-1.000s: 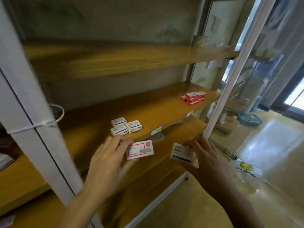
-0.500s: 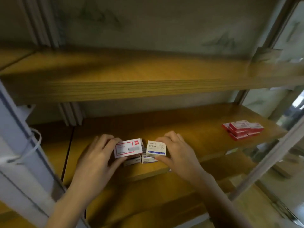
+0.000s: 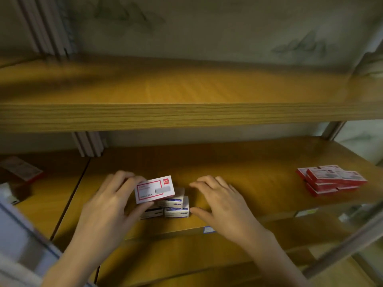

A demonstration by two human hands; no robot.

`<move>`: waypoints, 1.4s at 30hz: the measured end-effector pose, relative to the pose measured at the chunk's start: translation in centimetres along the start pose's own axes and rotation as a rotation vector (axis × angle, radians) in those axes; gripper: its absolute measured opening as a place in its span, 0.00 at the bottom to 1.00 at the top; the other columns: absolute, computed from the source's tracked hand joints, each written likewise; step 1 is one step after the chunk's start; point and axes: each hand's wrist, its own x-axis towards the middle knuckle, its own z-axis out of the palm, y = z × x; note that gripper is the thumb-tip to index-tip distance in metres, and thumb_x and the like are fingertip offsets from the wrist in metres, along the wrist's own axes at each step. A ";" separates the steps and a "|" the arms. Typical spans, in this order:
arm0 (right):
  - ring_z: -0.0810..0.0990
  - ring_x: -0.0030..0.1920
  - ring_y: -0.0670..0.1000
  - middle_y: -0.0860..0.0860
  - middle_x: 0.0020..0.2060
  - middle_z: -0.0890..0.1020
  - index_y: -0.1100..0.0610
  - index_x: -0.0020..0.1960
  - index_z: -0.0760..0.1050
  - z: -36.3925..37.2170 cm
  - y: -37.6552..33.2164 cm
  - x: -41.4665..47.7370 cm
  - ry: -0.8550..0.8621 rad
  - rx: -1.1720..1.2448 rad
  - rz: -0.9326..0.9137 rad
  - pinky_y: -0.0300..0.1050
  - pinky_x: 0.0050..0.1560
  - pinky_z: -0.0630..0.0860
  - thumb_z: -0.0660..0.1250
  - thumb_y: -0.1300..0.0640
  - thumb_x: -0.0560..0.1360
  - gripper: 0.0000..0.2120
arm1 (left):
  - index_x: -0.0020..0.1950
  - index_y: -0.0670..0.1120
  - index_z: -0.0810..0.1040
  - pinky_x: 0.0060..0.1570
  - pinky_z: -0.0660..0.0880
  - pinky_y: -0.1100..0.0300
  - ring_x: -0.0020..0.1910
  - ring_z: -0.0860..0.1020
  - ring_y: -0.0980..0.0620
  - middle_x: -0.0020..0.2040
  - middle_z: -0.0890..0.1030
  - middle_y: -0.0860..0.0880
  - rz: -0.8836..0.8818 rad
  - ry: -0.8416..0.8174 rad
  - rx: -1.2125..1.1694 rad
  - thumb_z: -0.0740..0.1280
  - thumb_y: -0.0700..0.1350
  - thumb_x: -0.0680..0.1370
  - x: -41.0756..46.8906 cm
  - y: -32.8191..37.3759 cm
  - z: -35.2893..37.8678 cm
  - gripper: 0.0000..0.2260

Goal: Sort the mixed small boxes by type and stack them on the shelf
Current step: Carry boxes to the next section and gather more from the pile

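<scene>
Left hand (image 3: 107,206) pinches 1 red-bordered white box (image 3: 154,189), thumb below, fingers curled over its far left edge. The box is tilted, held directly over the blue-white boxes (image 3: 175,212) near the front of the middle shelf (image 3: 248,162). 3 blue-white boxes are countable; any more are hidden under the held box. Right hand (image 3: 223,201) sits at their 3 o'clock, fingers spread, holding nothing, thumb tip just beside the lower box; contact unclear. Red box stack (image 3: 331,180) is further out at 3 o'clock, well apart, roughly three layers, exact count unclear. 1 blurred reddish box (image 3: 20,168) at 9 o'clock on the neighbouring board.
</scene>
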 end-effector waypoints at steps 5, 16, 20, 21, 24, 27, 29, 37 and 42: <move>0.61 0.65 0.42 0.40 0.65 0.65 0.45 0.69 0.58 -3.0 4.6 -2.8 -0.025 -0.015 -0.041 0.41 0.65 0.61 0.57 0.43 0.76 0.23 | 0.53 0.44 0.77 0.35 0.74 0.60 0.46 0.77 0.47 0.49 0.78 0.47 0.029 -0.012 0.014 0.75 0.47 0.63 2.1 4.5 1.6 0.20; 0.60 0.65 0.40 0.38 0.65 0.65 0.41 0.69 0.58 -10.3 20.6 -10.8 -0.106 -0.049 -0.061 0.36 0.62 0.58 0.57 0.41 0.76 0.22 | 0.56 0.46 0.76 0.43 0.75 0.57 0.50 0.76 0.49 0.52 0.77 0.49 0.125 0.034 -0.070 0.63 0.56 0.69 8.5 21.7 9.7 0.20; 0.59 0.66 0.39 0.37 0.66 0.65 0.39 0.68 0.58 -12.6 25.8 -13.2 -0.115 -0.052 -0.042 0.34 0.61 0.57 0.56 0.40 0.75 0.22 | 0.59 0.48 0.75 0.46 0.72 0.58 0.54 0.73 0.51 0.55 0.76 0.50 0.112 0.017 -0.118 0.66 0.56 0.71 11.4 27.8 13.2 0.19; 0.60 0.66 0.39 0.37 0.66 0.65 0.39 0.68 0.58 -13.1 27.0 -13.7 -0.117 -0.055 -0.041 0.34 0.61 0.57 0.56 0.39 0.75 0.22 | 0.59 0.49 0.74 0.48 0.72 0.58 0.55 0.72 0.52 0.56 0.75 0.51 0.106 0.015 -0.129 0.66 0.56 0.72 12.1 29.1 14.1 0.19; 0.60 0.66 0.39 0.37 0.66 0.65 0.39 0.68 0.57 -14.2 29.7 -14.8 -0.116 -0.057 -0.040 0.36 0.64 0.59 0.55 0.39 0.75 0.23 | 0.61 0.50 0.73 0.50 0.71 0.58 0.57 0.71 0.52 0.57 0.74 0.52 0.093 0.000 -0.149 0.66 0.56 0.72 13.9 31.9 16.4 0.20; 0.59 0.67 0.39 0.38 0.66 0.65 0.40 0.69 0.57 -14.9 31.4 -15.5 -0.131 -0.044 -0.037 0.36 0.65 0.59 0.54 0.38 0.75 0.24 | 0.62 0.50 0.72 0.52 0.70 0.59 0.58 0.70 0.53 0.59 0.73 0.52 0.079 -0.060 -0.104 0.65 0.56 0.73 15.2 33.3 18.3 0.19; 0.58 0.67 0.39 0.37 0.66 0.64 0.40 0.69 0.57 -15.1 32.3 -15.7 -0.141 -0.025 -0.044 0.36 0.65 0.59 0.54 0.38 0.75 0.24 | 0.62 0.52 0.71 0.53 0.69 0.59 0.58 0.69 0.53 0.60 0.73 0.52 0.058 -0.135 -0.055 0.64 0.57 0.74 15.8 33.6 19.0 0.19; 0.58 0.69 0.41 0.38 0.68 0.63 0.39 0.69 0.56 -14.4 32.1 -13.8 -0.140 0.055 -0.154 0.40 0.67 0.60 0.56 0.39 0.75 0.24 | 0.72 0.50 0.59 0.64 0.65 0.56 0.66 0.65 0.51 0.68 0.67 0.51 0.032 -0.078 0.168 0.58 0.62 0.75 13.3 33.5 17.2 0.29; 0.64 0.64 0.39 0.36 0.63 0.68 0.38 0.65 0.60 -12.9 28.3 -10.8 -0.165 0.153 -0.369 0.38 0.62 0.63 0.57 0.40 0.75 0.19 | 0.59 0.47 0.76 0.48 0.76 0.55 0.51 0.79 0.48 0.52 0.81 0.50 -0.119 -0.012 0.309 0.63 0.56 0.75 7.4 31.6 13.0 0.18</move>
